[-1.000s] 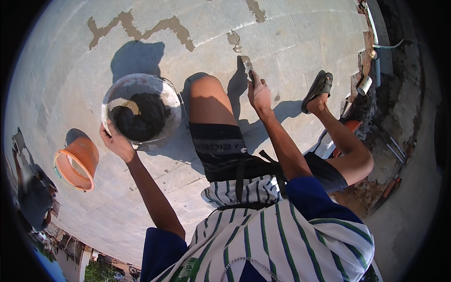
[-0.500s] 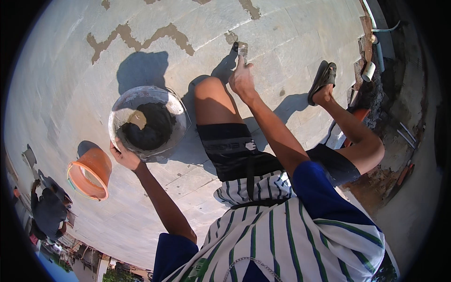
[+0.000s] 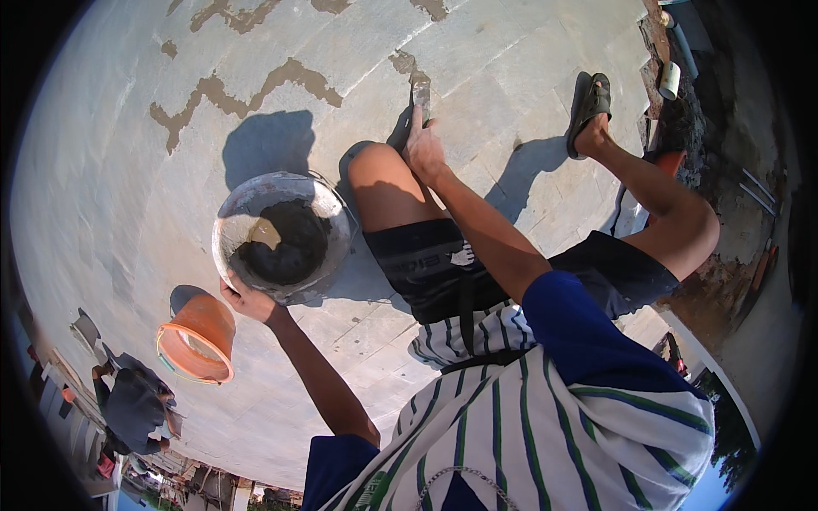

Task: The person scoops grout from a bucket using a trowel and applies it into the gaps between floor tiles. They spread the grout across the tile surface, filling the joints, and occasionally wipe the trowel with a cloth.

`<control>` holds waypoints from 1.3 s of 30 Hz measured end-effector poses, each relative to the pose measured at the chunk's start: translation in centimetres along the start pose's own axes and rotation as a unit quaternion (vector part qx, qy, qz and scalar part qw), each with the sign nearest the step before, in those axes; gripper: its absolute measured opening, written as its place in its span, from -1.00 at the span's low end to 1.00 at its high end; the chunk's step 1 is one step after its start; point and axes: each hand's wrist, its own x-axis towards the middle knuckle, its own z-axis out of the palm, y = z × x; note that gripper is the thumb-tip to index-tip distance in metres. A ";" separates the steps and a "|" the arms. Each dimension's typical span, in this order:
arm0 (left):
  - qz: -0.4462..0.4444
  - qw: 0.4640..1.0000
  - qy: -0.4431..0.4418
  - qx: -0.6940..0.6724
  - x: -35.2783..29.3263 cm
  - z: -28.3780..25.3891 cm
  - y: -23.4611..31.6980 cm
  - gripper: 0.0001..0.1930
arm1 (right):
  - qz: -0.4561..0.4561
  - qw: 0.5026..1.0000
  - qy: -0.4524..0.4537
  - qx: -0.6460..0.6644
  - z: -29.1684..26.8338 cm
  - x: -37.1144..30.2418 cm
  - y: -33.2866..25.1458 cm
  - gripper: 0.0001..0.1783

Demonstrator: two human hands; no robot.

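Note:
My right hand (image 3: 424, 146) grips a flat-bladed putty knife (image 3: 420, 88), index finger stretched along it. The blade's far end meets a small grey wet mortar patch (image 3: 403, 61) at a joint of the tiled floor. My left hand (image 3: 250, 301) holds the near left rim of a whitish, mortar-crusted bucket (image 3: 223, 238), thumb at the edge; its other fingers are partly hidden. Inside the bucket, dark wet mortar (image 3: 298, 251) surrounds a lighter, sunlit spot.
An orange bucket (image 3: 220, 328) stands tilted-looking at the left. Zigzag mortar streaks (image 3: 226, 98) mark the floor beyond the buckets. Another person (image 3: 136, 409) crouches at the far left. Rubble and a white pipe piece (image 3: 670, 81) line the right edge, near my sandalled foot (image 3: 592, 119).
The putty knife has come down onto the floor against the mortar patch, its shadow now close beside it. My left hand stays on the bucket rim. The whole view has shifted slightly.

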 end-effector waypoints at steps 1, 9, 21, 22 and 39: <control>-0.006 1.000 -0.001 -0.008 0.1 -0.2 -0.1 -0.56 | 0.030 0.997 0.008 0.069 -0.5 0.0 -0.4 -0.28; -0.013 0.999 -0.011 -0.029 -0.7 -0.4 0.4 -0.54 | 0.054 0.992 -0.060 0.100 -1.8 -1.7 3.6 -0.23; -0.020 0.999 -0.024 -0.033 -0.7 -0.8 0.4 -0.54 | -0.003 0.993 -0.032 0.110 0.1 -2.3 7.9 -0.23; -0.026 0.998 -0.024 -0.047 -0.7 -0.8 0.3 -0.54 | -0.009 0.994 -0.035 0.106 0.0 -2.5 8.1 -0.22; -0.025 0.998 -0.016 -0.059 0.4 -1.1 -1.9 -0.62 | 0.006 0.995 -0.011 0.103 0.4 -4.0 9.0 -0.22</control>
